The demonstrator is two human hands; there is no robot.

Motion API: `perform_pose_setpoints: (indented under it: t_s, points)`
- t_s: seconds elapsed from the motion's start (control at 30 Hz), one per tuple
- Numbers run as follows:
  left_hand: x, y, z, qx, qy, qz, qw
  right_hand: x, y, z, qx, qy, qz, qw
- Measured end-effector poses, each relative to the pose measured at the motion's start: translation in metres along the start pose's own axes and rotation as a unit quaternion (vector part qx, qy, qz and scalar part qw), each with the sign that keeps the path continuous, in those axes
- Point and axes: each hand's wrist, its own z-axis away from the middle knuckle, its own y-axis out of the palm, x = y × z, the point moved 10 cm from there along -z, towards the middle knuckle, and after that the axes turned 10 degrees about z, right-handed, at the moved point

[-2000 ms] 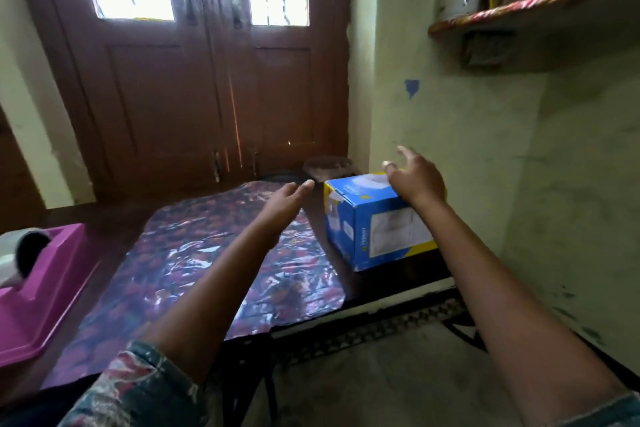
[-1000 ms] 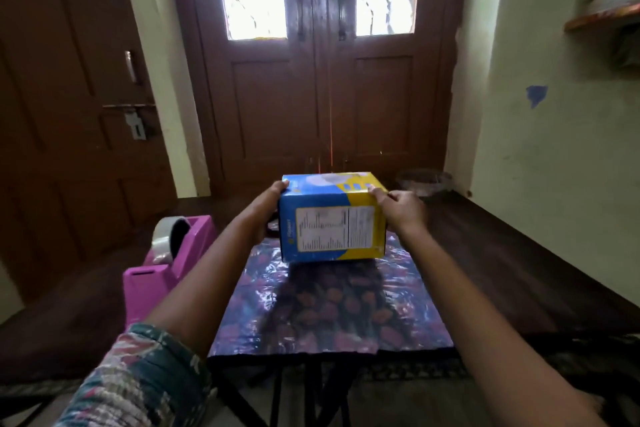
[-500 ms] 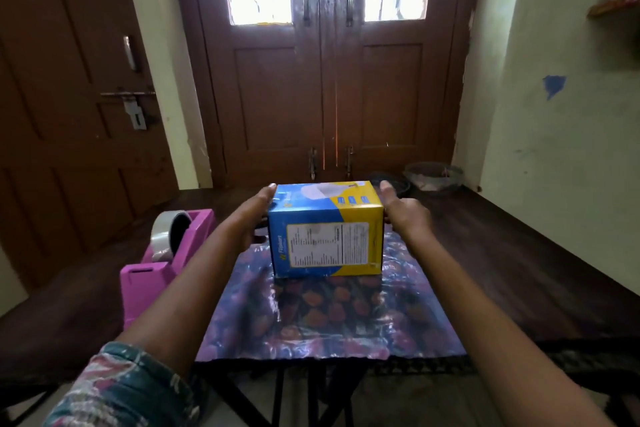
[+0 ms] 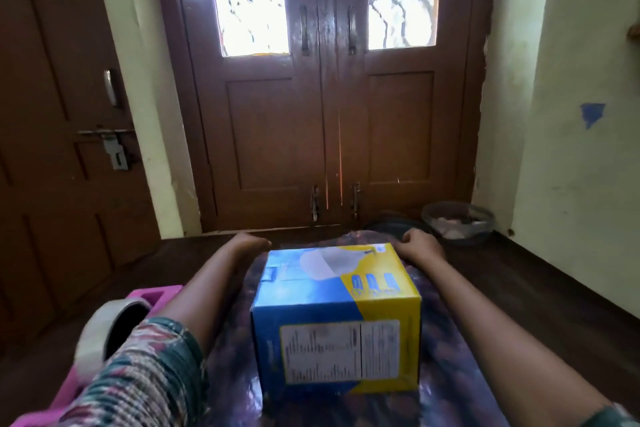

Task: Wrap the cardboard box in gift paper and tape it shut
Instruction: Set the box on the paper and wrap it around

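Brown wooden double doors (image 4: 329, 121) with two bright glass panes fill the 12 o'clock part of the view, with a pale green wall (image 4: 571, 184) at 3 o'clock and another dark door (image 4: 52, 166) at 9 o'clock. Below them a dark wooden tabletop (image 4: 526, 291) spreads across the lower half. A sheet of shiny purple gift paper (image 4: 446, 340) lies flat on it, running from 6 o'clock up toward the centre. The cardboard box (image 4: 336, 315), blue and yellow with a white printed label facing the viewer, stands upright on the middle of the paper, just below centre. At 8 o'clock a pink tape dispenser (image 4: 156, 293) sits beside the paper, holding a roll of clear tape (image 4: 98, 333). Two bare forearms pass either side of the box without touching it; a patterned sleeve (image 4: 145, 378) covers the left arm near 7 o'clock. The left hand (image 4: 249, 241) is past the box's far left corner, the right hand (image 4: 419, 245) past its far right corner, both at the paper's far edge. Their fingers curl downward, but I cannot tell whether either is grasping the paper. A small basket (image 4: 459, 224) sits at 2 o'clock from the box.
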Motion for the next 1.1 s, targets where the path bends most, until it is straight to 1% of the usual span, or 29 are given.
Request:
perform_pose_setpoints:
  t_s: [0.07, 0.17, 0.23, 0.33, 0.4, 0.43, 0.5, 0.53, 0.57, 0.67, 0.73, 0.87, 0.93, 1.03, 1.1]
  points:
    - [0.012, 0.006, -0.037, 0.014, 0.001, -0.063, 0.998, -0.010, 0.007, -0.015, -0.016, 0.041, 0.015, 0.999]
    - [0.024, 0.006, -0.071, -0.014, 0.003, -0.147, 0.989, -0.019, 0.017, -0.032, -0.039, 0.064, 0.018, 0.997]
    - [0.033, 0.008, -0.090, -0.022, 0.001, -0.159, 0.987, -0.023, 0.021, -0.040, -0.054, 0.071, 0.012, 0.996]
    - [0.047, 0.014, -0.135, -0.017, 0.026, -0.161, 0.987, -0.026, 0.025, -0.048, -0.061, 0.084, -0.009, 0.995]
    - [0.036, 0.009, -0.111, -0.049, 0.025, -0.124, 0.991, -0.027, 0.025, -0.050, -0.068, 0.090, -0.034, 0.993]
    - [0.030, 0.006, -0.095, -0.074, 0.020, -0.088, 0.993, -0.026, 0.025, -0.050, -0.068, 0.088, -0.050, 0.993]
    - [0.031, -0.002, -0.078, -0.111, -0.016, -0.017, 0.994, -0.021, 0.020, -0.049, -0.061, 0.061, -0.087, 0.992]
    - [0.028, -0.002, -0.073, -0.108, -0.015, 0.023, 0.994, -0.017, 0.016, -0.048, -0.057, 0.040, -0.110, 0.991]
    - [0.024, -0.004, -0.068, -0.098, 0.001, 0.070, 0.993, -0.013, 0.008, -0.045, -0.057, 0.023, -0.138, 0.989]
    - [0.002, -0.022, -0.052, -0.091, 0.066, 0.162, 0.980, -0.011, -0.025, -0.037, -0.077, -0.012, -0.219, 0.972]
    - [-0.021, -0.035, -0.019, -0.085, 0.089, 0.176, 0.977, -0.013, -0.047, -0.028, -0.087, -0.026, -0.241, 0.966]
    - [-0.058, -0.059, 0.048, -0.082, 0.118, 0.143, 0.979, -0.011, -0.079, 0.000, -0.083, -0.064, -0.260, 0.960]
    - [-0.064, -0.068, 0.082, -0.069, 0.127, 0.120, 0.982, -0.009, -0.093, 0.025, -0.086, -0.095, -0.282, 0.951]
    - [-0.065, -0.079, 0.131, -0.028, 0.136, 0.102, 0.985, -0.011, -0.102, 0.067, -0.075, -0.146, -0.312, 0.936]
    - [-0.059, -0.084, 0.158, -0.002, 0.136, 0.111, 0.984, -0.018, -0.101, 0.095, -0.058, -0.167, -0.338, 0.924]
